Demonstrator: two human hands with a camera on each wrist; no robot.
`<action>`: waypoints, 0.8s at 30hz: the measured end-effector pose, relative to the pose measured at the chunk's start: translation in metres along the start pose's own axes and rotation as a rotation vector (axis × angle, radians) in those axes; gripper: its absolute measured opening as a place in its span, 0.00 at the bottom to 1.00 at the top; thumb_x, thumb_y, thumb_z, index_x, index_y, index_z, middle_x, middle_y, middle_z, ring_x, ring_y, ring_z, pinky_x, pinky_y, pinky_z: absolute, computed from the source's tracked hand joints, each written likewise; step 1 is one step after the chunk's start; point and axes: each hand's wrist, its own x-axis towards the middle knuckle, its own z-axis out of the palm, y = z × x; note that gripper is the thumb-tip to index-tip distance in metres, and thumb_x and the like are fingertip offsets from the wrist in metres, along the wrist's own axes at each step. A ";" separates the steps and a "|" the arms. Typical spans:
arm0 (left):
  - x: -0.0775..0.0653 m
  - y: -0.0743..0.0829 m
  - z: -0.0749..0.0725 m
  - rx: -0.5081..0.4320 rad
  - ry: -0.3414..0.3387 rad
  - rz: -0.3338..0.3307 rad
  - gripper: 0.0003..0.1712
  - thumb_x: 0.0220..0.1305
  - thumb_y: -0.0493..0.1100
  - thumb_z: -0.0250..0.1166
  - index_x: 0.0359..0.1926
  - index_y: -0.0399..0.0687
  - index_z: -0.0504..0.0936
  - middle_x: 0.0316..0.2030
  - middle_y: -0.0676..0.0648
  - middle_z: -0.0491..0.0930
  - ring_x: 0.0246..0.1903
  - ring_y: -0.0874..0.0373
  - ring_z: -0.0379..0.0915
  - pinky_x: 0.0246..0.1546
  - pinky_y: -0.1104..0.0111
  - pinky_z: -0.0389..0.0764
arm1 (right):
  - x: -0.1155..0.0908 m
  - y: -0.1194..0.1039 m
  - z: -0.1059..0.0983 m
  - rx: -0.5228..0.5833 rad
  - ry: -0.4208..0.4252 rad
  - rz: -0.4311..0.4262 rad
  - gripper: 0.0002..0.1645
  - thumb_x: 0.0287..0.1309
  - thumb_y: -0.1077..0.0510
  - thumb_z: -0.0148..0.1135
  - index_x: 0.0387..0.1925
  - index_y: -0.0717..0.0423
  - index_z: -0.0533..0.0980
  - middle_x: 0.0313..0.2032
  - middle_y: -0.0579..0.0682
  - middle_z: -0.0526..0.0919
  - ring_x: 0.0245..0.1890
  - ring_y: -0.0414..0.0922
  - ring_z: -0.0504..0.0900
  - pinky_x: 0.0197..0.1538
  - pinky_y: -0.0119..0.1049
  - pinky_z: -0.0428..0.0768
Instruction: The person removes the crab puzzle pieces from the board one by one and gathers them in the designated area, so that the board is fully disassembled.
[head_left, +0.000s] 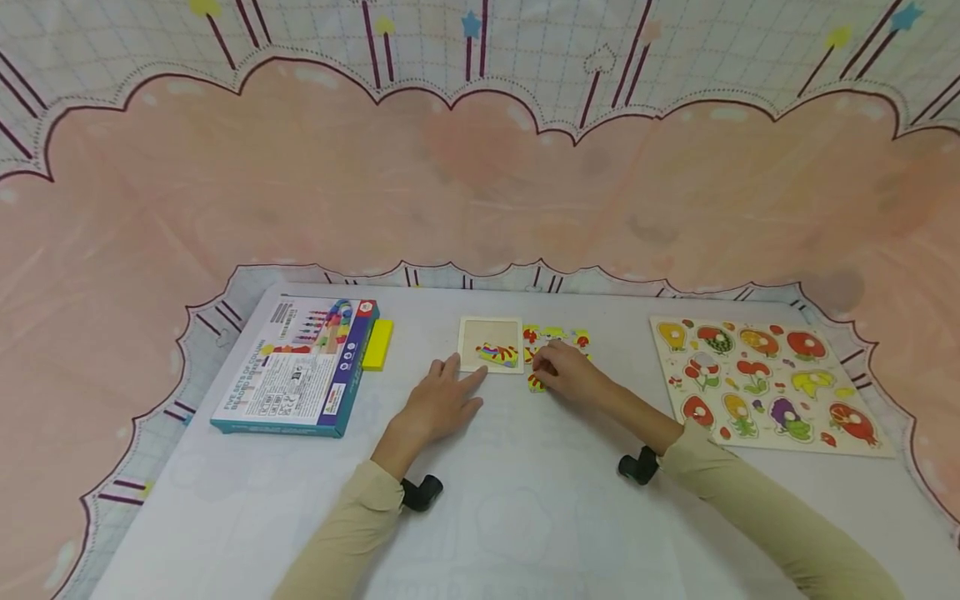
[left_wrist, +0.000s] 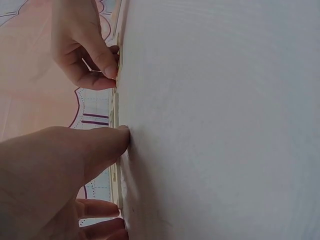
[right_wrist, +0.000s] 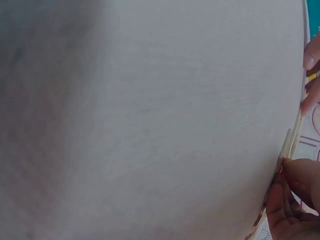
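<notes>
A square wooden puzzle tray lies on the table with some red, yellow and green puzzle pieces joined in its lower right part. My left hand rests at the tray's near left corner, fingers spread and thumb by the near edge. More loose puzzle pieces lie against the tray's right side. Over them, my right hand pinches a small puzzle piece between thumb and fingers, partly hidden by the fingertips. In the right wrist view the right hand shows thumb and forefinger together at the table surface.
A boxed toy set lies at the left, with a yellow block against its right side. At the right lies a wooden fruit and vegetable board. A patterned cloth hangs behind the white table.
</notes>
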 end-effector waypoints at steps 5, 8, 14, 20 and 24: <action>0.000 0.001 -0.002 0.001 0.002 0.000 0.32 0.69 0.54 0.58 0.71 0.61 0.64 0.71 0.34 0.57 0.59 0.43 0.59 0.57 0.54 0.76 | 0.002 -0.003 -0.001 -0.030 0.002 0.017 0.05 0.61 0.60 0.63 0.37 0.57 0.79 0.35 0.50 0.77 0.36 0.42 0.73 0.40 0.31 0.75; 0.000 0.001 -0.002 0.003 0.000 -0.002 0.32 0.69 0.54 0.58 0.72 0.61 0.64 0.71 0.34 0.57 0.59 0.43 0.59 0.57 0.54 0.76 | 0.002 -0.004 -0.002 -0.030 -0.009 0.023 0.05 0.61 0.60 0.63 0.38 0.57 0.79 0.35 0.50 0.78 0.36 0.42 0.74 0.41 0.31 0.76; 0.001 0.000 -0.003 0.001 -0.005 0.000 0.32 0.69 0.54 0.58 0.71 0.61 0.64 0.71 0.34 0.57 0.58 0.43 0.59 0.56 0.54 0.77 | 0.009 -0.010 -0.005 0.038 0.018 0.042 0.08 0.62 0.59 0.63 0.41 0.58 0.79 0.38 0.51 0.79 0.38 0.43 0.75 0.43 0.33 0.79; 0.001 0.000 -0.002 0.004 0.000 0.005 0.31 0.69 0.54 0.57 0.71 0.60 0.64 0.70 0.34 0.57 0.59 0.42 0.59 0.57 0.53 0.76 | 0.027 -0.021 0.000 0.108 0.047 0.016 0.12 0.63 0.57 0.62 0.45 0.58 0.79 0.41 0.52 0.78 0.39 0.44 0.75 0.41 0.30 0.78; 0.001 0.000 -0.001 -0.001 0.003 0.013 0.31 0.69 0.54 0.57 0.71 0.60 0.65 0.70 0.33 0.57 0.59 0.41 0.59 0.58 0.52 0.75 | 0.040 -0.028 0.006 0.090 0.053 -0.005 0.14 0.63 0.55 0.63 0.46 0.59 0.79 0.44 0.54 0.78 0.41 0.45 0.77 0.43 0.32 0.79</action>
